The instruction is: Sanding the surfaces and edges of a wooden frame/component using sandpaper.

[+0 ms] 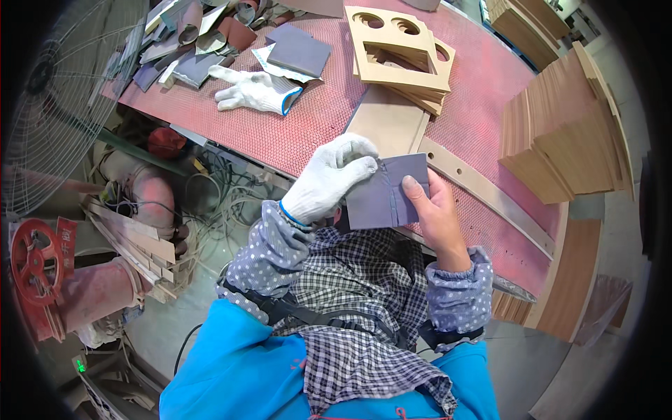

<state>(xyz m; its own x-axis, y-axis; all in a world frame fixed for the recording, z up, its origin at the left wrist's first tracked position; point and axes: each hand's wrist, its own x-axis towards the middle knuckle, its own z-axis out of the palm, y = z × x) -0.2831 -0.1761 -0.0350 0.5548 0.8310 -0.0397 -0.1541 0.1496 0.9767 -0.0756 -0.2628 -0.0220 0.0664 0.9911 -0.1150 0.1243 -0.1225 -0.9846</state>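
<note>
A dark grey sheet of sandpaper (374,203), creased down its middle, is held up in front of me at the near edge of the table. My left hand (327,176), in a white knitted glove, pinches its upper left edge between thumb and fingers. Bare, my right hand (442,215) grips the right side, thumb on the face and fingers behind. Just beyond the sheet lies a flat tan board (389,120). Stacked on that board's far end are wooden panels (358,47) with round and rectangular cutouts.
An empty white glove (255,92) lies near grey sandpaper squares (301,52) and a heap of scraps (192,42). A long holed wooden strip (490,199) crosses the red table (175,105). Board stacks (560,133) stand right; a caged fan (63,91) and red handwheel (36,260) stand left.
</note>
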